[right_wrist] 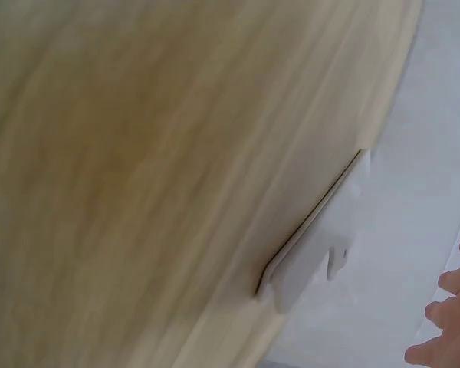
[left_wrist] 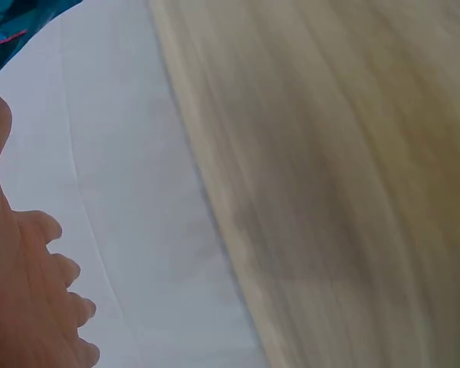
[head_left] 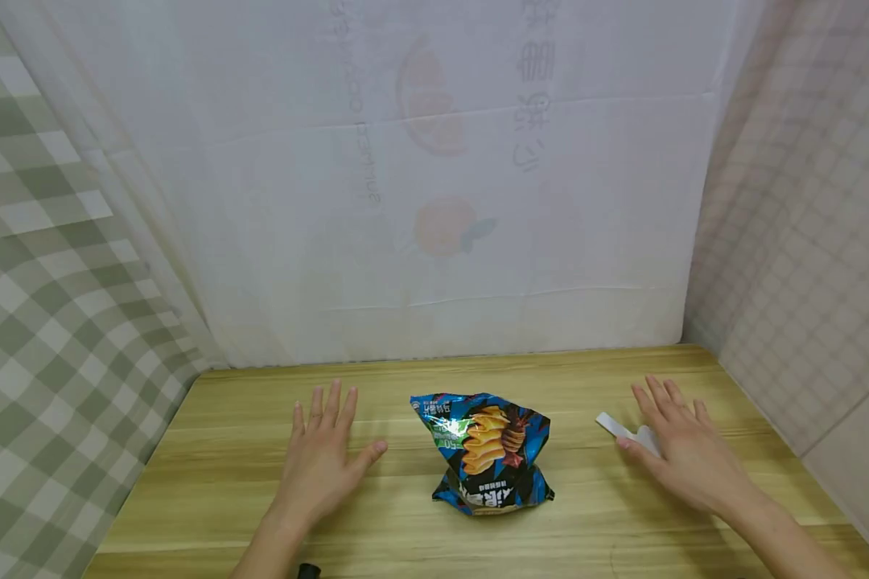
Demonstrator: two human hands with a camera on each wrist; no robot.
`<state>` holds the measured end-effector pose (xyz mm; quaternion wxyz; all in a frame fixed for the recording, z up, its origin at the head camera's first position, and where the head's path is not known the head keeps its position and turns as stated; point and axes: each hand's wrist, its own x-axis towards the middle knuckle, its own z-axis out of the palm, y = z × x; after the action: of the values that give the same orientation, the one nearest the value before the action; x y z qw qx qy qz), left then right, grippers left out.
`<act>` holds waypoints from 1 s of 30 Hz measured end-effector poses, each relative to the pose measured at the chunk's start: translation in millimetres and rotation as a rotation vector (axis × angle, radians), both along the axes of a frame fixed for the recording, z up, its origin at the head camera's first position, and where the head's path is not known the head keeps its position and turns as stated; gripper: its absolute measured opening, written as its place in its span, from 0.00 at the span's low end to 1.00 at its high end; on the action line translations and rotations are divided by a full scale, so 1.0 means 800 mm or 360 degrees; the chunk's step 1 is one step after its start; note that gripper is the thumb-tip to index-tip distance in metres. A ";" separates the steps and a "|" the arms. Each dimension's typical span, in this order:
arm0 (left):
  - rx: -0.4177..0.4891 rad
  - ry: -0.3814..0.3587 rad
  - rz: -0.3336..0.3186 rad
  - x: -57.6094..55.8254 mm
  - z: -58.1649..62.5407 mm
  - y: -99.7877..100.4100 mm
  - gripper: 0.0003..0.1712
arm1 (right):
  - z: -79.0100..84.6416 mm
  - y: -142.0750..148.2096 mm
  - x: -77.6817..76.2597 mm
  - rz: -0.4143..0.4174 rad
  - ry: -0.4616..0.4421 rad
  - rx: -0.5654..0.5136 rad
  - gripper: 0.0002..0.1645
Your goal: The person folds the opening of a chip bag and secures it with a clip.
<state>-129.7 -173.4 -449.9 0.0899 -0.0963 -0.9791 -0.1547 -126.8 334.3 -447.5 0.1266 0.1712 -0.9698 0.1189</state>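
A blue and black potato chip bag (head_left: 488, 454) stands upright on the wooden table between the hands, its printed lettering upside down in the head view. Off to its left, my left hand (head_left: 322, 470) holds nothing, palm down with fingers spread. The right hand (head_left: 695, 458) is likewise spread and partly covers a long white plastic clip (head_left: 617, 426); whether it touches the clip I cannot tell. In the right wrist view the clip (right_wrist: 314, 238) lies on the table, showing a narrow bar and a wider tab. A corner of the bag (left_wrist: 15, 31) enters the left wrist view.
A white printed sheet (head_left: 282, 201) hangs behind the wooden table (head_left: 210, 450). Green checked cloth (head_left: 51, 322) walls the left side, and a pale grid-patterned cloth (head_left: 804, 201) the right. Near the left forearm a small black object (head_left: 308, 571) shows at the bottom edge.
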 end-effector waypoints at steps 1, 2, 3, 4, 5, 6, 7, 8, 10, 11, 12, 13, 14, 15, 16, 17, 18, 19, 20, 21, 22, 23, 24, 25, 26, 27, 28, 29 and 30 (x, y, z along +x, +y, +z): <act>-0.0002 0.0005 -0.0002 -0.001 0.001 0.001 0.55 | 0.000 -0.001 0.000 0.0003 0.0005 -0.0004 0.52; -0.0003 0.0010 -0.0005 -0.001 0.002 0.003 0.55 | 0.000 -0.003 0.000 0.0005 0.0008 -0.0008 0.52; 0.0000 0.0017 -0.0008 -0.002 0.003 0.004 0.55 | 0.001 -0.004 0.000 0.0008 0.0011 -0.0011 0.52; 0.0000 0.0027 -0.0008 -0.003 0.004 0.007 0.55 | 0.001 -0.005 0.000 0.0010 0.0019 -0.0011 0.53; 0.0002 0.0031 -0.0009 -0.003 0.005 0.009 0.54 | 0.001 -0.007 0.000 0.0009 0.0025 -0.0011 0.53; 0.0002 0.0041 -0.0012 -0.004 0.006 0.011 0.54 | 0.002 -0.009 -0.001 0.0008 0.0024 -0.0011 0.53; -0.0001 0.0050 -0.0015 -0.004 0.006 0.013 0.54 | 0.002 -0.010 -0.001 0.0007 0.0024 -0.0012 0.53; -0.0006 0.0059 -0.0018 -0.005 0.007 0.014 0.54 | 0.002 -0.013 -0.001 0.0004 0.0024 -0.0008 0.53; -0.0003 0.0077 -0.0028 -0.005 0.009 0.018 0.55 | 0.003 -0.017 -0.001 0.0000 0.0023 -0.0005 0.53; -0.0003 0.0087 -0.0036 -0.004 0.009 0.019 0.55 | 0.004 -0.019 -0.001 -0.0002 0.0017 -0.0007 0.53; -0.0007 0.0103 -0.0046 -0.004 0.010 0.021 0.55 | 0.005 -0.021 -0.001 -0.0004 0.0013 -0.0006 0.53; -0.0003 0.0114 -0.0055 -0.004 0.011 0.022 0.55 | 0.005 -0.023 -0.001 -0.0002 0.0015 -0.0009 0.53; -0.0001 0.0127 -0.0064 -0.004 0.011 0.024 0.55 | 0.006 -0.025 -0.001 0.0001 0.0016 -0.0013 0.53; 0.0003 0.0139 -0.0073 -0.004 0.012 0.025 0.55 | 0.006 -0.026 0.000 0.0008 0.0021 -0.0021 0.53; 0.0005 0.0152 -0.0081 -0.004 0.013 0.026 0.55 | 0.007 -0.028 0.000 0.0014 0.0024 -0.0032 0.53; 0.0007 0.0162 -0.0089 -0.004 0.013 0.028 0.55 | 0.007 -0.030 0.000 0.0023 0.0032 -0.0041 0.53; 0.0015 0.0172 -0.0095 -0.004 0.014 0.029 0.54 | 0.007 -0.032 0.001 0.0032 0.0041 -0.0051 0.53; 0.0025 0.0180 -0.0102 -0.004 0.015 0.031 0.54 | 0.007 -0.033 0.001 0.0042 0.0050 -0.0060 0.53; 0.0035 0.0190 -0.0108 -0.004 0.016 0.032 0.54 | 0.007 -0.035 0.001 0.0051 0.0060 -0.0068 0.52; 0.0044 0.0201 -0.0115 -0.004 0.017 0.034 0.54 | 0.008 -0.037 0.002 0.0057 0.0067 -0.0074 0.52; 0.0050 0.0213 -0.0123 -0.004 0.018 0.036 0.54 | 0.008 -0.038 0.002 0.0061 0.0070 -0.0076 0.52; 0.0058 0.0226 -0.0131 -0.004 0.019 0.038 0.54 | 0.008 -0.040 0.002 0.0063 0.0074 -0.0074 0.53; 0.0067 0.0240 -0.0138 -0.004 0.021 0.039 0.54 | 0.008 -0.041 0.003 0.0066 0.0073 -0.0078 0.53; 0.0073 0.0251 -0.0144 -0.004 0.022 0.041 0.54 | 0.008 -0.043 0.003 0.0068 0.0070 -0.0081 0.53; 0.0087 0.0265 -0.0152 -0.004 0.023 0.043 0.54 | 0.008 -0.045 0.003 0.0067 0.0066 -0.0085 0.53; 0.0097 0.0278 -0.0160 -0.004 0.025 0.045 0.54 | 0.008 -0.047 0.003 0.0069 0.0062 -0.0088 0.53; 0.0109 0.0289 -0.0168 -0.004 0.025 0.047 0.53 | 0.008 -0.050 0.003 0.0069 0.0058 -0.0094 0.53; 0.0121 0.0301 -0.0175 -0.004 0.026 0.048 0.53 | 0.009 -0.052 0.004 0.0071 0.0053 -0.0106 0.53; 0.0131 0.0309 -0.0181 -0.004 0.026 0.050 0.53 | 0.009 -0.055 0.004 0.0075 0.0047 -0.0122 0.53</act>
<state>-133.1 -133.4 -428.8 0.1793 -0.1624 -0.9516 -0.1896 -123.7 290.6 -440.0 0.1446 0.1907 -0.9582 0.1565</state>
